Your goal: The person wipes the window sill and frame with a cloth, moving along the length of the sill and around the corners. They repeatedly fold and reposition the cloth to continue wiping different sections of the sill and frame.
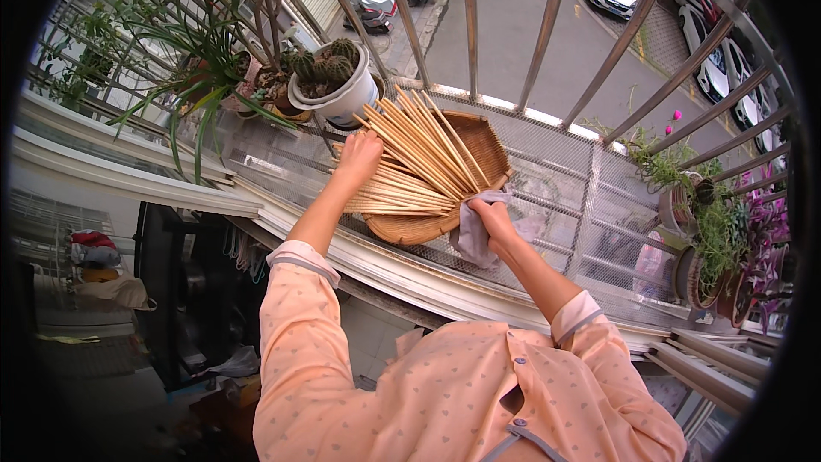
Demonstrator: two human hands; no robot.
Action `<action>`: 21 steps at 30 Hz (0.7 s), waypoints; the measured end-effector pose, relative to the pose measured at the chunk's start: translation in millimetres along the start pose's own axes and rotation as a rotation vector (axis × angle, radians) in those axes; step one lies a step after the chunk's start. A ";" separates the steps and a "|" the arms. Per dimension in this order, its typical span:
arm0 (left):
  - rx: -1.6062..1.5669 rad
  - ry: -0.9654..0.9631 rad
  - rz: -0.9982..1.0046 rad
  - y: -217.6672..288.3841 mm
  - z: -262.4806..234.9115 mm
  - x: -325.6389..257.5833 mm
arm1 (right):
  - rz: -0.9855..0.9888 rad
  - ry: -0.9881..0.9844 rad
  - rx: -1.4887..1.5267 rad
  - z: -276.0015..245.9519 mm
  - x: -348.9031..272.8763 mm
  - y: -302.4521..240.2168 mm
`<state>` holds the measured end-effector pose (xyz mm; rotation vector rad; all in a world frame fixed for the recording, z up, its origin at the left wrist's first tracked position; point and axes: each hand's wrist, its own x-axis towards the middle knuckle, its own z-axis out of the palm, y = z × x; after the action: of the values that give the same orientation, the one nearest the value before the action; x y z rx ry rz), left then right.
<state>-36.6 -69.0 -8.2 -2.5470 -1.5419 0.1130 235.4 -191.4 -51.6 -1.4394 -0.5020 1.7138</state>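
Observation:
A shallow woven basket (402, 229) rests on the mesh shelf outside the window. Many light wooden chopsticks (419, 150) lie fanned across it, some sticking out past its left rim. My left hand (361, 156) has its fingers curled around a few chopsticks at the far left of the fan. At the basket's right end my right hand (494, 219) is closed on a crumpled grey cloth (475, 241), which hangs over the rim beside the gathered chopstick ends. The fingertips of that hand are partly hidden by the cloth.
A white pot of cacti (338, 90) stands just beyond my left hand, beside long-leaved potted plants (201, 77). Metal railing bars (473, 26) enclose the far side. More potted plants (714, 244) line the right end. The white window track (385, 258) runs between me and the shelf.

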 end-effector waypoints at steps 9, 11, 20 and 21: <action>-0.257 -0.421 -0.070 15.1 3.1 19.8 | 0.027 -0.009 -0.010 1.0 -4.3 -7.4; -0.206 -0.398 0.048 18.1 1.1 21.3 | 0.037 0.005 -0.040 1.7 -7.2 -11.2; -0.010 -0.322 0.298 -3.1 -14.5 17.8 | 0.042 0.010 -0.075 0.3 -10.8 -16.1; -0.016 -0.282 0.314 -5.5 -14.5 16.6 | 0.062 -0.003 -0.062 0.2 -10.1 -15.2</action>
<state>-31.5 -53.3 7.4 -2.8660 -1.2081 0.5186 240.4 -190.5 -34.1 -1.5102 -0.5208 1.7633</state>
